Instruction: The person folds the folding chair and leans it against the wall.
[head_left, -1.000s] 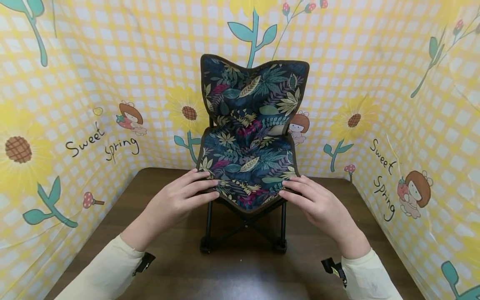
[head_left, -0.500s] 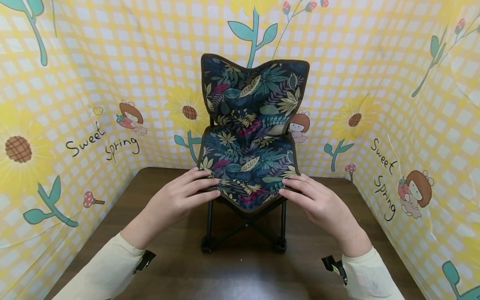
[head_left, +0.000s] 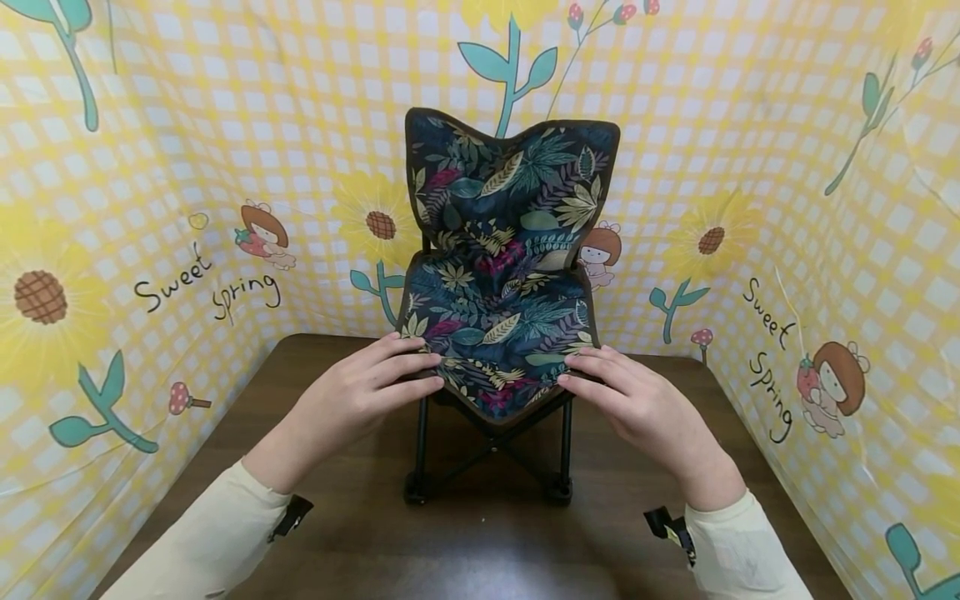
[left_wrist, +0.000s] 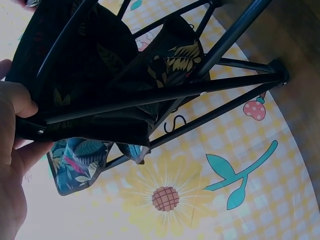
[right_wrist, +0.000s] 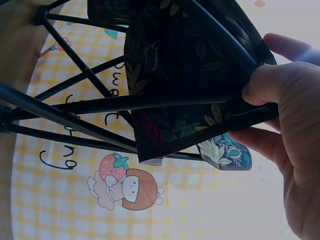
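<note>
A small folding camp chair (head_left: 495,312) stands unfolded in the middle of the head view, its dark fabric printed with colourful leaves. My left hand (head_left: 363,387) grips the front left corner of the seat, fingers over the top. At the front right corner, my right hand (head_left: 637,392) holds the seat the same way. Both wrist views look from below: the left thumb (left_wrist: 22,102) presses under one corner by a black tube, and the right thumb (right_wrist: 262,85) does likewise at the other. Crossed black legs (head_left: 492,450) show beneath the seat.
The chair's feet stand on a dark brown wooden table (head_left: 480,550). Yellow checked cloth (head_left: 315,125) with sunflowers and cartoon figures surrounds it at the back and both sides. A small black hook (left_wrist: 175,122) hangs near the chair's tubes in the left wrist view.
</note>
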